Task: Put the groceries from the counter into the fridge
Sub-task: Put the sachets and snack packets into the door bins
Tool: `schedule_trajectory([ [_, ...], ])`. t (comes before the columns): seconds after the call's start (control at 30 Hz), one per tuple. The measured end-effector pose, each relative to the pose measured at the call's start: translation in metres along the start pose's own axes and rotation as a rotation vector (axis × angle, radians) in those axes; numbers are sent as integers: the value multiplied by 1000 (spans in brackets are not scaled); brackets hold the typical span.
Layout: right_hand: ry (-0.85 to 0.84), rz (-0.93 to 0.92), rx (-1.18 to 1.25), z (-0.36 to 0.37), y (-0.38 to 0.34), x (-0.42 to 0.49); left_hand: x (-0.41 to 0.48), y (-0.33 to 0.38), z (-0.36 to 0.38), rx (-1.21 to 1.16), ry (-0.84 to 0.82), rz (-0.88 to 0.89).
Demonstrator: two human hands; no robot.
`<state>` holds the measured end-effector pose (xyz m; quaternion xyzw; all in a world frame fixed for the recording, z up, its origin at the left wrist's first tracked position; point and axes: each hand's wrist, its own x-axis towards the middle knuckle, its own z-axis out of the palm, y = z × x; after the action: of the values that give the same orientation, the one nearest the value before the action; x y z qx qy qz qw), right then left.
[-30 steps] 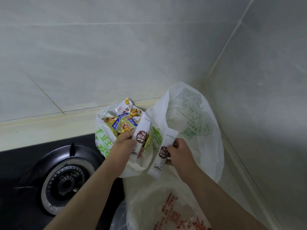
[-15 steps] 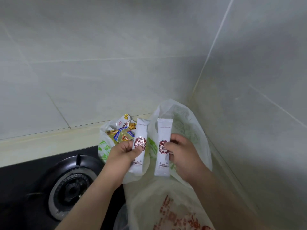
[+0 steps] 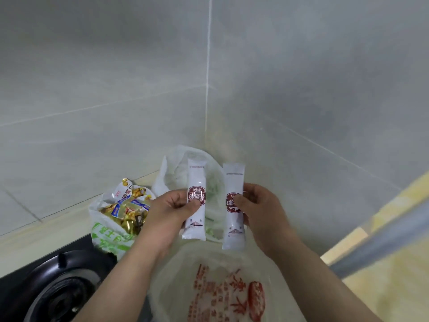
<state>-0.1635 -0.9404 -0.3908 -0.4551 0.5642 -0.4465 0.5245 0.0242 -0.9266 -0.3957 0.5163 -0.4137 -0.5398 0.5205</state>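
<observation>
Nearest to me lay a thin, translucent plastic bag point(image 3: 220, 287) printed with red characters, its film crumpled and soft between my two forearms. To its left sat the black gas burner point(image 3: 60, 296), round, with a dull metal ring on a dark glossy hob. Just above the red-printed bag I saw my left hand point(image 3: 171, 210) pinching a long, narrow white sachet point(image 3: 196, 180) between thumb and curled fingers, the thumb pressed on its dark red round emblem. My right hand point(image 3: 260, 205) gripped a second sachet point(image 3: 234, 182) of the same kind in the same way, thumb over the emblem. Both sachets stood nearly upright, side by side but apart, flat and smooth with crimped ends, raised off the bench point(image 3: 46, 228). Beyond the left hand a white bag with green print point(image 3: 109, 240) slumped open beside the burner, holding shiny gold, blue and white snack packets point(image 3: 130, 205). Behind the sachets stood another wrinkled white bag point(image 3: 176, 168), pushed into the corner. The bench showed as a pale cream strip along the foot of the wall point(image 3: 116, 89), which was faced with large, smooth grey-white tiles with thin light joints. At far right something yellowish with a grey bar was too blurred for me to identify.
</observation>
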Motion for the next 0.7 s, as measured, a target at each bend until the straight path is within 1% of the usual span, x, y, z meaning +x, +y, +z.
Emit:
schedule_trajectory([
  [0.1,99,-26,38,-31,-1,-20,-7,4,29,43,-59,35],
  [0.23,190,-86,40,-73,-6,-52,-23,10,68,111,-155,79],
  [0.47,293,-115,100,-136,-5,-114,-66,19,131,74,-282,63],
  [0.7,438,-149,122,-192,-2,-213,-139,19,187,46,-425,94],
])
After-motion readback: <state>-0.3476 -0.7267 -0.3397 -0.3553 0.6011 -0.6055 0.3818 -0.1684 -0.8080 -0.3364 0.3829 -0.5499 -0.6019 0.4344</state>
